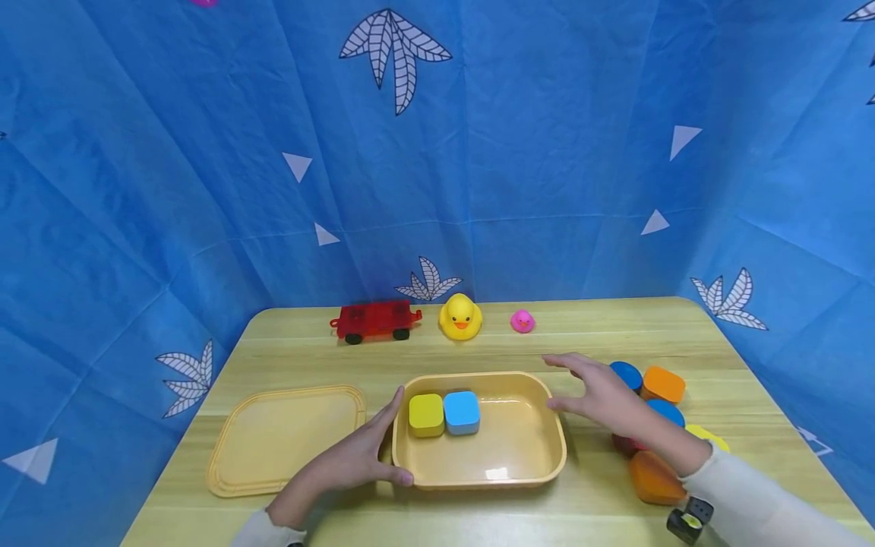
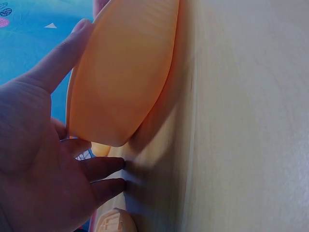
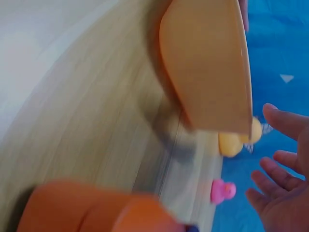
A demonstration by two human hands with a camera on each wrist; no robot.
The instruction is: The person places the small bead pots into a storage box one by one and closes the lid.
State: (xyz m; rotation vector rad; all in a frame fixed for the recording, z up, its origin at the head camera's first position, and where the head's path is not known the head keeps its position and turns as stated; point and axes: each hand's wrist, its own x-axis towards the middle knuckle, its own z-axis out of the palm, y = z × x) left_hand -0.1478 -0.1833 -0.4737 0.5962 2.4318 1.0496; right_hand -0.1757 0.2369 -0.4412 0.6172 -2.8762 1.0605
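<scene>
Currently, our left grip [image 1: 357,456], spread, touches the yellow plastic box [image 1: 516,437] to its right; our right grip [image 1: 604,391], also spread, hovers just beside that box.

**Left Hand [image 1: 358,456] and Right Hand [image 1: 608,393] Face Each Other, Thumbs Spread**

A person's two arms angle inward, each bare wrist emerging from a pale sleeve, the left cuff [image 1: 263,530] low in the head view, the right sleeve [image 1: 748,490] showing more of its length. The left palm turns rightward, its thumb [image 1: 396,475] nearer the body and stretched well apart from the fingers. Opposite, the right hand opens leftward, thumb [image 1: 566,404] and forefinger parted; its other fingers [image 3: 281,175] fan out, slightly bent.
</scene>
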